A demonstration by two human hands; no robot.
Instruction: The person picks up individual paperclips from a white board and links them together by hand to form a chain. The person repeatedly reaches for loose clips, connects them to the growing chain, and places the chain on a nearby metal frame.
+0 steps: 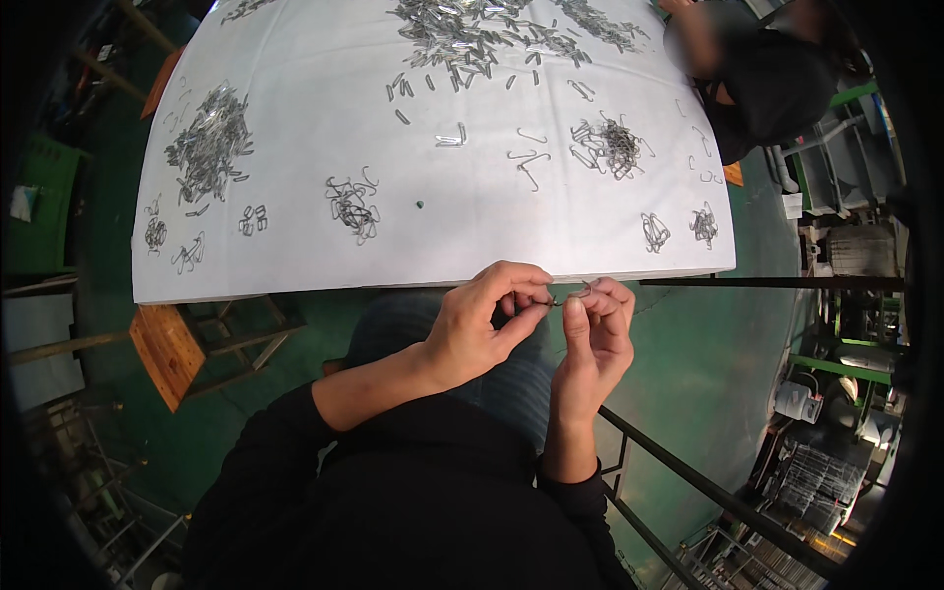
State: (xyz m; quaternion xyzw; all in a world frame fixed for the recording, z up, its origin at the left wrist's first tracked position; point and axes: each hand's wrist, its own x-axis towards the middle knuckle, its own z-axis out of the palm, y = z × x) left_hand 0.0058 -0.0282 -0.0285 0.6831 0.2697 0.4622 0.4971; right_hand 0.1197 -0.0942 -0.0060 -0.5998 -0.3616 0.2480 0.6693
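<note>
I see the fingers (522, 328) of the left hand (480, 320) and right hand (590, 339) pinched on a small wire piece (558, 303) just right of mid-frame, below the white table (295, 147); metal clips (457, 34) heap up top.

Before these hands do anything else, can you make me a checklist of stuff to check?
1. Left hand pinching the wire: ok, at the fingertips.
2. Right hand pinching wire too: ok, thumb against fingers.
3. One piece or two between the hands: cannot tell, too small and partly covered.
4. Wire above the table: not ok, it's just off the near edge, so a dropped piece might miss it.
5. Left pile apart from right pile: ok, a wide gap.
6. Other person away from these hands: ok, at the table's right side.
</note>
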